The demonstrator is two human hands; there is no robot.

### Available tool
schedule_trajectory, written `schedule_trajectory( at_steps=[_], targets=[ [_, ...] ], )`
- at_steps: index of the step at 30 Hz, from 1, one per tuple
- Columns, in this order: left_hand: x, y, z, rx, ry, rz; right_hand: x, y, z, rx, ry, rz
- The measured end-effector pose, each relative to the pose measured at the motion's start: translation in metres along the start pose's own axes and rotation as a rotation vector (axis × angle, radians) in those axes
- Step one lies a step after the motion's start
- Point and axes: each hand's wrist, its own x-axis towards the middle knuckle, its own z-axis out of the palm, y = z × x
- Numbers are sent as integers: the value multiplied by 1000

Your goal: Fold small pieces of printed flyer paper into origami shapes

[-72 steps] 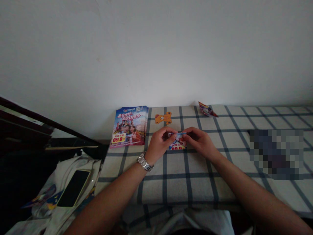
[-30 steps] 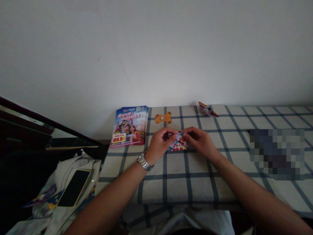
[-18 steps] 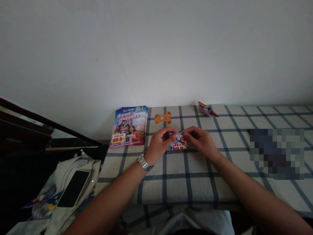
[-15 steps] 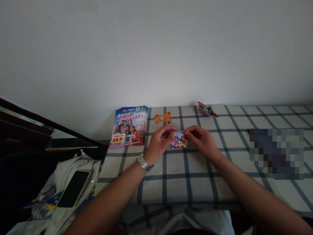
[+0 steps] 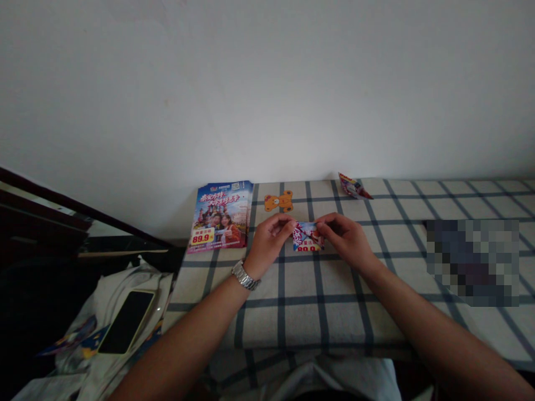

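Note:
A small folded flyer (image 5: 308, 238), printed in blue, red and yellow, is held just over the checked cloth between both hands. My left hand (image 5: 271, 240), with a metal-band watch on the wrist, pinches its upper left corner between thumb and fingers. At the upper right corner, my right hand (image 5: 346, 240) grips the paper the same way. Behind my left hand lies an orange bear-shaped cutout (image 5: 278, 201). A stack of unfolded flyers (image 5: 221, 217) rests to the left of it.
Against the wall stands another folded paper piece (image 5: 354, 187). The table has a checked tablecloth (image 5: 343, 312). A blurred-out dark object (image 5: 472, 264) lies at the right. Lower left, a phone (image 5: 126, 322) sits on pale fabric beside the table.
Both hands have shifted slightly, my left thumb sliding outward to the paper's corner. More of the folded flyer's upper face shows between them.

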Motion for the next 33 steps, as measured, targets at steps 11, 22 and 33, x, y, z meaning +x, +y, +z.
schedule_trajectory(
  at_steps=[11, 22, 33],
  targets=[
    [-1, 6, 1, 16, 8, -5, 0, 4, -1, 6, -7, 1],
    [-1, 3, 0, 24, -14, -8, 0, 4, 0, -1, -31, -17],
    [-2, 5, 0, 84, -3, -4, 0, 4, 1, 16, -32, -4]
  ],
)
